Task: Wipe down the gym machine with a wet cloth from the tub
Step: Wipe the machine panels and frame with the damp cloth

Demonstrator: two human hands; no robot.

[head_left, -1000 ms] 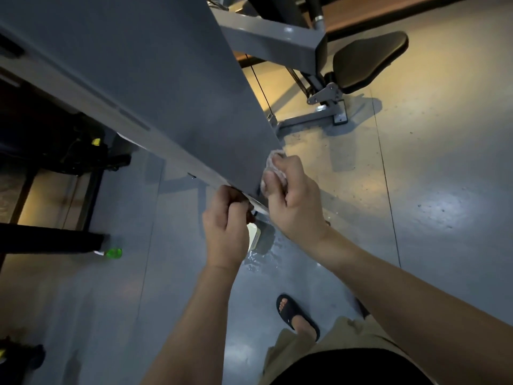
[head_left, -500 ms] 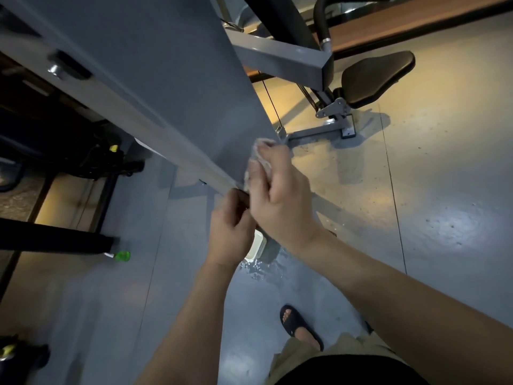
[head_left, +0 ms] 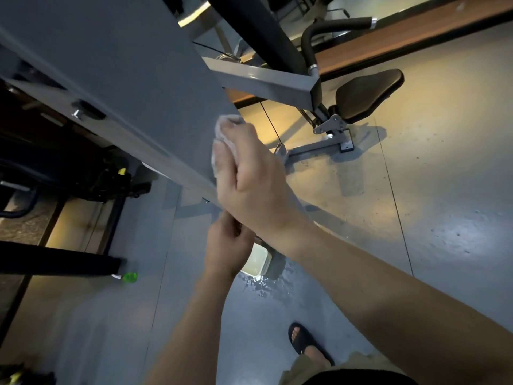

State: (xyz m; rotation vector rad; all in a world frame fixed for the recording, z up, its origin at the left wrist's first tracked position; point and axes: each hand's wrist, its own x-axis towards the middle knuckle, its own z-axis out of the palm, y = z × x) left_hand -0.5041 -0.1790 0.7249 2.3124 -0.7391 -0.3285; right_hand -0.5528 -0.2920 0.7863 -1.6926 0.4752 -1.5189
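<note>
Gym machine during cleaning: its broad grey painted metal panel [head_left: 125, 79] slants down across the upper left of the view toward the person. The right hand [head_left: 249, 173] presses a small crumpled white cloth [head_left: 219, 133] against the panel near its right edge. The fingers are bent over the wad and close it in, probably so that it cannot slip as it is dragged along the surface. The left hand [head_left: 227, 245] sits lower, at the panel's bottom corner, with its fingers curled. The right forearm covers the contact, so whether this hand grips the edge cannot be told, though a bracing hold seems the likely purpose. Just below both hands the pale rectangular plastic tub [head_left: 256, 263] stands on the glossy grey floor [head_left: 416, 218], a wet patch [head_left: 266, 287] beside it. It is presumably set there within reach for re-wetting. Wiping appears under way, with the long upper stretch of panel probably left to cover.
</note>
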